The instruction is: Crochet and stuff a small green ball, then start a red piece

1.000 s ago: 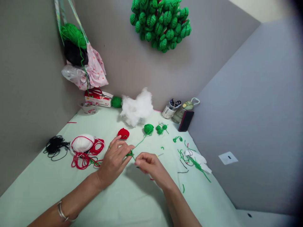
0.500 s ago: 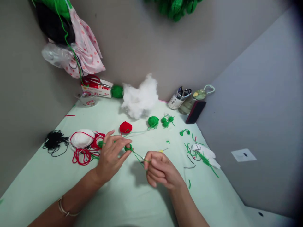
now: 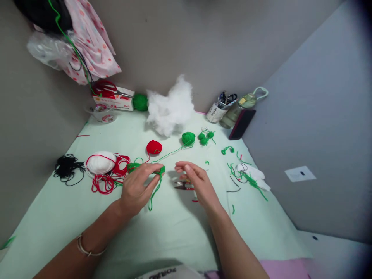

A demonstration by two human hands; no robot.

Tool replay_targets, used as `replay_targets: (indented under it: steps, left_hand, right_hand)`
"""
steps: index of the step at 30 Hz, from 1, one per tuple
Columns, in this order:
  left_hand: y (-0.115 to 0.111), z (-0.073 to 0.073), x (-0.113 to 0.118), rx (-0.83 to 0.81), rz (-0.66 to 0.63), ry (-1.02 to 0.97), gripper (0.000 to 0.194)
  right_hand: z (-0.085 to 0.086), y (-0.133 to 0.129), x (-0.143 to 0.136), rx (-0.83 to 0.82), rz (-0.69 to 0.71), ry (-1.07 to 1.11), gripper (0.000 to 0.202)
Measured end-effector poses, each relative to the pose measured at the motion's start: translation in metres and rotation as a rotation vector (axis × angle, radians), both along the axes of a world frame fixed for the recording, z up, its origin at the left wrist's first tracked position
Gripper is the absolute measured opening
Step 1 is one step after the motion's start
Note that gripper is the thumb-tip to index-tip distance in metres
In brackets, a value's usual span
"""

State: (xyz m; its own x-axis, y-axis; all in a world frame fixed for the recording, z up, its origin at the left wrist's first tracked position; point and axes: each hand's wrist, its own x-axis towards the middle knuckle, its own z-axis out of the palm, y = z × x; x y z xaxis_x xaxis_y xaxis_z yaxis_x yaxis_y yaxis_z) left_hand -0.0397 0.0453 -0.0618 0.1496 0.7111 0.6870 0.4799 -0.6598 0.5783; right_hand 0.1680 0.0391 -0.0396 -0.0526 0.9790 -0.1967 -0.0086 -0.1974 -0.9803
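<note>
My left hand [image 3: 138,190] is closed, pinching a small green crochet piece [image 3: 162,169] between thumb and fingertips. A loop of green yarn [image 3: 156,193] hangs from the piece. My right hand [image 3: 200,182] is a short way to the right, its fingers loosely curved and apart, and I see nothing between them. Thread snips [image 3: 183,185] with dark blades show beside and partly behind that hand. More green yarn [image 3: 133,166] lies just behind my left hand, partly hidden by it.
A white yarn ball [image 3: 100,162], red yarn [image 3: 103,184] and black yarn [image 3: 67,166] lie left. Behind are a red ball [image 3: 154,147], a green ball [image 3: 188,138] and white stuffing [image 3: 170,110]. Yarn scraps [image 3: 250,180], a pen cup [image 3: 216,111] and a phone [image 3: 242,124] are right.
My right hand has let go of the green yarn strands, which were stretched between the hands and now hang from the piece. The snips have come into fuller view. The camera has tilted down.
</note>
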Motion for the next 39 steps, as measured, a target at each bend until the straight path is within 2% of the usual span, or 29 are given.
replay_targets:
  steps: [2,3,6,9,12,14,15,17,19,20,21,23,26,28,30,35,37,39]
  left_hand:
    - [-0.002,0.000,0.006,0.003,-0.073,0.023,0.025]
    - [-0.003,0.000,0.009,0.002,-0.105,0.032,0.024]
    - [-0.008,0.005,0.018,-0.048,-0.146,0.024,0.026]
    - [-0.015,0.015,0.018,-0.371,-0.195,-0.210,0.034]
    - [-0.021,0.024,0.002,-0.758,-0.362,-0.515,0.028]
    - [-0.021,0.025,-0.014,-0.912,-0.415,-0.543,0.023]
    - [-0.020,0.024,-0.022,-0.947,-0.387,-0.510,0.022]
    - [-0.017,0.020,-0.037,-0.893,-0.190,-0.411,0.025]
    - [-0.010,0.016,-0.045,-0.761,0.041,-0.223,0.029]
    - [-0.006,0.014,-0.047,-0.690,0.116,-0.113,0.030]
    - [-0.001,0.013,-0.047,-0.622,0.156,-0.006,0.032]
    - [0.009,0.011,-0.045,-0.555,0.156,0.109,0.031]
    - [0.023,0.010,-0.042,-0.557,0.105,0.192,0.018]
    - [0.029,0.013,-0.048,-0.565,0.106,0.200,0.012]
    - [0.035,0.018,-0.063,-0.553,0.176,0.155,0.017]
    - [0.050,0.034,-0.125,-0.482,0.356,0.014,0.031]
    - [0.056,0.039,-0.148,-0.451,0.413,-0.008,0.040]
    - [0.060,0.046,-0.162,-0.460,0.391,0.029,0.045]
  right_hand:
    - [0.002,-0.004,-0.009,0.000,0.140,0.052,0.045]
    - [0.002,-0.006,-0.013,0.006,0.169,0.081,0.045]
    - [-0.001,-0.008,-0.019,0.023,0.064,0.156,0.040]
    - [0.000,-0.005,-0.013,0.030,-0.075,0.267,0.037]
    - [0.005,-0.001,0.001,0.043,-0.162,0.421,0.039]
    - [0.008,0.001,0.010,0.024,-0.162,0.523,0.040]
    - [0.009,0.001,0.014,0.009,-0.146,0.561,0.040]
    - [0.011,0.001,0.019,-0.028,-0.094,0.609,0.038]
    - [0.013,-0.001,0.021,-0.059,-0.029,0.633,0.035]
    - [0.015,-0.002,0.020,-0.066,-0.001,0.638,0.034]
    - [0.017,-0.003,0.020,-0.066,0.020,0.637,0.033]
    - [0.024,-0.007,0.020,-0.046,0.048,0.615,0.033]
    - [0.041,-0.015,0.032,0.014,0.050,0.530,0.033]
    - [0.056,-0.022,0.053,0.083,-0.017,0.456,0.032]
    - [0.072,-0.030,0.083,0.180,-0.158,0.399,0.029]
    - [0.103,-0.052,0.169,0.447,-0.564,0.364,0.022]
    - [0.108,-0.057,0.185,0.525,-0.629,0.322,0.012]
    - [0.108,-0.054,0.182,0.542,-0.614,0.262,0.011]
